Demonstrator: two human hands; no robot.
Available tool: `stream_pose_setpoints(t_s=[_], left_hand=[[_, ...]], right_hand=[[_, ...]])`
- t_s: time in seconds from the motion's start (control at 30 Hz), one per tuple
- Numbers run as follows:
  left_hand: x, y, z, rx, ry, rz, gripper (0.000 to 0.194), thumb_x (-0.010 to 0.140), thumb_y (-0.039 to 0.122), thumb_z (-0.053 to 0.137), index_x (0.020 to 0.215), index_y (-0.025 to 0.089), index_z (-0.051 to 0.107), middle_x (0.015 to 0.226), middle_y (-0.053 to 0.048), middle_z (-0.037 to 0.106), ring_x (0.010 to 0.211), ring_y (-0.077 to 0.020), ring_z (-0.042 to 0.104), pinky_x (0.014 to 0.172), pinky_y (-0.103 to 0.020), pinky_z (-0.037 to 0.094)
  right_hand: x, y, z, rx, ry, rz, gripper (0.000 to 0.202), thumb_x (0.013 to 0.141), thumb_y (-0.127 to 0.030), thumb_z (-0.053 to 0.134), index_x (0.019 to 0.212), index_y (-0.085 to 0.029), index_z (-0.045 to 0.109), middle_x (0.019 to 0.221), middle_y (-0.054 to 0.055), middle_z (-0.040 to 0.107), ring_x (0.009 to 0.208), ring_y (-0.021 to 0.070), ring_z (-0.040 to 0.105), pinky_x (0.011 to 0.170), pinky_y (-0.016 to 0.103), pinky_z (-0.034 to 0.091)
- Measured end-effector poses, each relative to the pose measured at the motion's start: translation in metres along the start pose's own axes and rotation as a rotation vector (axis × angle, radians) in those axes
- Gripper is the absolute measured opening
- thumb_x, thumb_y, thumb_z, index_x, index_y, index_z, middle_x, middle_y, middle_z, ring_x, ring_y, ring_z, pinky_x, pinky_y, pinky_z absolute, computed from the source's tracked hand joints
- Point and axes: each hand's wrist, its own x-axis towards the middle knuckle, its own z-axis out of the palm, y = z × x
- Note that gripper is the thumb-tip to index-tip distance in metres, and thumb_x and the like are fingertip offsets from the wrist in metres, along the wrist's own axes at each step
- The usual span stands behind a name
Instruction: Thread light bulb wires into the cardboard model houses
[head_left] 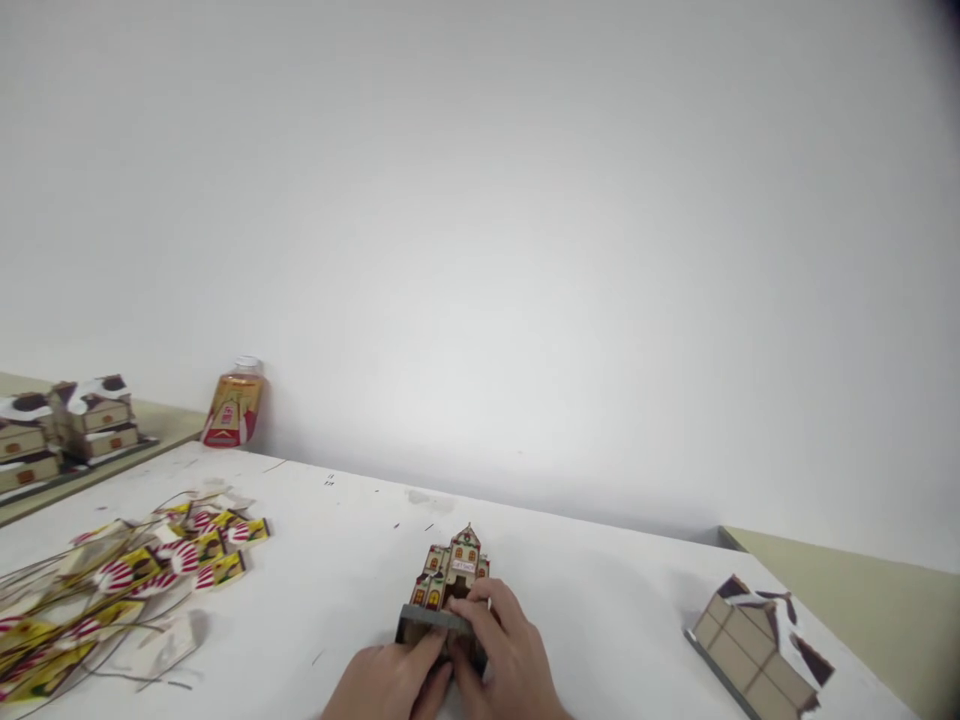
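A small model house (463, 551) with a painted front, lit-looking yellow windows and a shop sign stands in front of me, tilted back on its grey base. My left hand (394, 678) grips the base at its near left, thumb on the base's edge. With thumb and fingers, my right hand (510, 645) holds the house at its near right, its index finger reaching to the doorway. The fingers hide the lower right front and part of the underside; whether a small piece is between them I cannot tell.
On the left of the white table (322, 560) lies a pile of red, white and yellow tags with wires (161, 560). Snowy-roofed model houses (97, 415) stand beyond it. A red-and-gold bottle (234, 403) leans by the wall. Another model house (757, 645) is at right.
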Motion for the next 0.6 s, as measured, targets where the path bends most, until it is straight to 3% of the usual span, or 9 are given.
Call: stream_pose_setpoints(t_s=[0.13, 0.3, 0.6], left_hand=[[-0.001, 0.001, -0.001, -0.029, 0.039, 0.028, 0.029, 0.091, 0.029, 0.030, 0.099, 0.021, 0.056, 0.082, -0.004, 0.070, 0.066, -0.0220, 0.066, 0.057, -0.031, 0.048], [-0.002, 0.004, -0.007, -0.069, 0.082, 0.043, 0.028, 0.091, 0.028, 0.031, 0.092, 0.022, 0.057, 0.083, -0.002, 0.069, 0.068, -0.0203, 0.065, 0.058, -0.029, 0.046], [0.000, 0.000, -0.006, -0.107, 0.127, 0.055, 0.029, 0.093, 0.028, 0.033, 0.091, 0.022, 0.062, 0.081, 0.000, 0.070, 0.066, -0.0163, 0.065, 0.057, -0.025, 0.043]], right_hand=[[-0.001, -0.001, -0.003, -0.045, -0.023, -0.074, 0.058, 0.071, -0.010, 0.049, 0.128, -0.020, 0.040, 0.110, 0.009, 0.057, 0.094, 0.0221, 0.055, 0.079, 0.035, 0.052], [0.000, -0.007, -0.011, -0.080, -0.047, -0.061, 0.053, 0.078, -0.009, 0.047, 0.129, -0.021, 0.038, 0.110, 0.008, 0.060, 0.094, 0.0223, 0.056, 0.082, 0.040, 0.051], [-0.001, -0.008, -0.013, -0.045, -0.048, -0.028, 0.047, 0.080, -0.008, 0.045, 0.125, -0.019, 0.042, 0.109, 0.009, 0.059, 0.096, 0.0214, 0.055, 0.076, 0.035, 0.053]])
